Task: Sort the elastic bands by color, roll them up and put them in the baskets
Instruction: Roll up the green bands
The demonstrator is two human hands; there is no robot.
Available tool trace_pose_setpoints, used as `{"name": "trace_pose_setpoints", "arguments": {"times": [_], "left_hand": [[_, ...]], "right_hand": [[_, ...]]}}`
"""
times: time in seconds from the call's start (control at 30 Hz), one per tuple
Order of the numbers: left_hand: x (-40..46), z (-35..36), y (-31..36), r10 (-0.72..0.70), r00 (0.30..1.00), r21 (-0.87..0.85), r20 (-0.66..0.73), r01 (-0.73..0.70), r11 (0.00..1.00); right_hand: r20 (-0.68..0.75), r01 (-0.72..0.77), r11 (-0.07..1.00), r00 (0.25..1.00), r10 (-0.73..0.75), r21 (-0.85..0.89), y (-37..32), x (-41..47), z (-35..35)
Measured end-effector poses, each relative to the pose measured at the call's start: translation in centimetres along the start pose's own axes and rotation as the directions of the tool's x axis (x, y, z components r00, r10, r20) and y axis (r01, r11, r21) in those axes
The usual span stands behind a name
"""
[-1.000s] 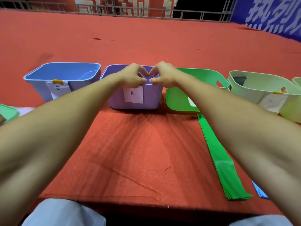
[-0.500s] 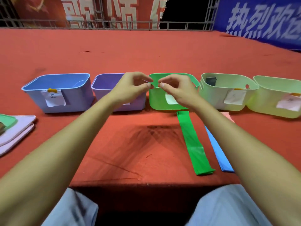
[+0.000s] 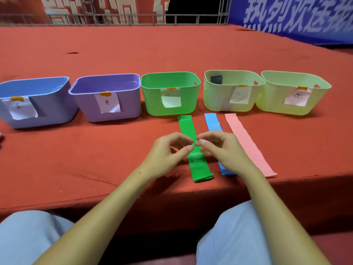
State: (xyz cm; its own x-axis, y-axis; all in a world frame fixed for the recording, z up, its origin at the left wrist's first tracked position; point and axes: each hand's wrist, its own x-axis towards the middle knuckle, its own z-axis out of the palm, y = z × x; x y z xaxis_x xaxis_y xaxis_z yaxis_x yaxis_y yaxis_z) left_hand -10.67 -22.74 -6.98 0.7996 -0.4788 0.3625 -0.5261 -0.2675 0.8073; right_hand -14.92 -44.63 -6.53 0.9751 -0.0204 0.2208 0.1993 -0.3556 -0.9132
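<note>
Head view. A red cloth-covered table [image 3: 76, 159] fills the scene; behind it run a metal railing [image 3: 114, 17], a red banner [image 3: 95, 6] and a blue banner [image 3: 296, 16] with white characters.

Five baskets stand in a row across the table, each with a paper label taped to its front wall: a blue basket [image 3: 53, 111] at far left, then a purple basket [image 3: 129, 104], a green basket [image 3: 152, 100], a pale green basket [image 3: 215, 100] holding a dark item in its back left corner, and a yellow-green basket [image 3: 271, 100] at far right.

Three flat bands lie in front of the baskets, running toward the table's near edge. The green band [image 3: 188, 127] starts just in front of the green basket. The blue band [image 3: 213, 122] lies just to its right, and the pink band [image 3: 246, 144] lies right of that, apart from the blue one.

My left hand [image 3: 168, 153] and my right hand [image 3: 223, 150] meet over the middle of the green band. Both have fingers curled, thumb and forefinger tips drawn together at the band. I cannot tell whether either hand actually pinches the band or merely hovers above it. My right hand covers part of the blue band.

My knees in light blue trousers [image 3: 238, 236] show below the table edge.
</note>
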Motion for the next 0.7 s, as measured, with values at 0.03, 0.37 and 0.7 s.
{"name": "trace_pose_setpoints", "arguments": {"times": [0.03, 0.37, 0.7], "left_hand": [[-0.4, 0.5, -0.2, -0.001, 1.000, 0.008, 0.023, 0.001, 1.000], [-3.7, 3.1, -2.7, 0.163, 0.973, 0.365, 0.164, -0.214, 0.906], [-3.3, 3.0, -1.8, 0.339, 0.913, 0.531, 0.226, -0.407, 0.743]], "right_hand": [[0.001, 0.009, 0.999, 1.000, -0.009, -0.043, 0.3, -0.5, 0.0], [0.223, 0.154, 0.839, 0.974, -0.041, -0.522, 1.4, -5.1, -1.8], [0.245, 0.186, 0.786, 0.968, -0.045, -0.590, 1.4, -5.4, -1.6]]}}
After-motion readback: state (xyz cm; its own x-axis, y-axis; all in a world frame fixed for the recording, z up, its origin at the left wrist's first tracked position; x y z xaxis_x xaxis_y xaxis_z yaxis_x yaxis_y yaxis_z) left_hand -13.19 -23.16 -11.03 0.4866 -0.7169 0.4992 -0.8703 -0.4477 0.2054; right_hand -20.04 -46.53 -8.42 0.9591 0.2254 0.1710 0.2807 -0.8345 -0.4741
